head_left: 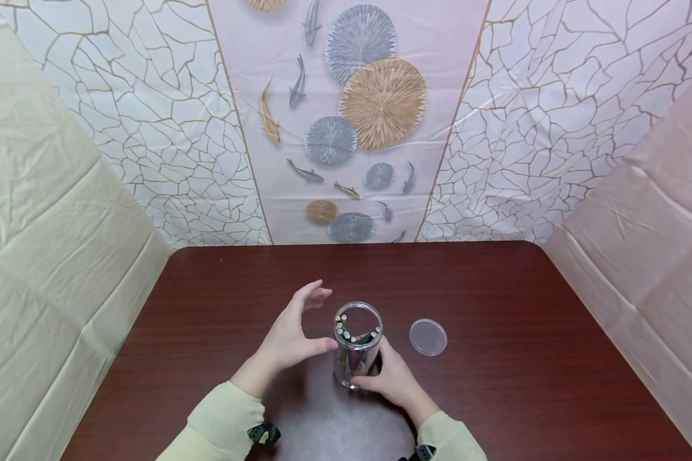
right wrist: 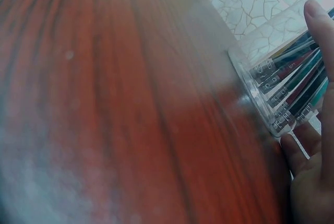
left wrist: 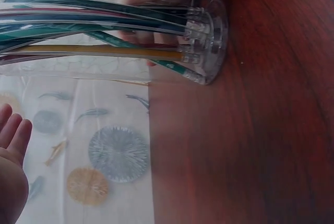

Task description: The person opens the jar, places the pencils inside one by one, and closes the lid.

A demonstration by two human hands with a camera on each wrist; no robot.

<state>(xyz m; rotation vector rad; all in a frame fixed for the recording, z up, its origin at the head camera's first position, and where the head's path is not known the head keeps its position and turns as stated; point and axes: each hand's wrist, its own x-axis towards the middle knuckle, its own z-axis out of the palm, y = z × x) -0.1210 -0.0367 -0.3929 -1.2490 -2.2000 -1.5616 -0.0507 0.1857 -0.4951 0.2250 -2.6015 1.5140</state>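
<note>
A clear cylindrical jar [head_left: 357,360] stands upright on the table, its top uncovered. Inside lean several coloured pencils [left wrist: 104,23], green, dark blue, red and yellow among them, with pale ends showing near the rim in the head view. My right hand [head_left: 395,379] grips the jar low on its right side, thumb across the front and fingers behind. To the left of the jar is my left hand [head_left: 291,333], fingers spread and raised, with the thumb tip right by the rim. Nothing is in that hand. In the right wrist view the jar's base [right wrist: 255,96] rests on the tabletop.
A round clear lid [head_left: 428,337] lies flat on the dark red-brown wooden table [head_left: 496,294], right of the jar. Patterned cloth [head_left: 346,128] hangs beyond the table's far edge, and plain pale cloth [head_left: 46,224] drapes along the left side and the right.
</note>
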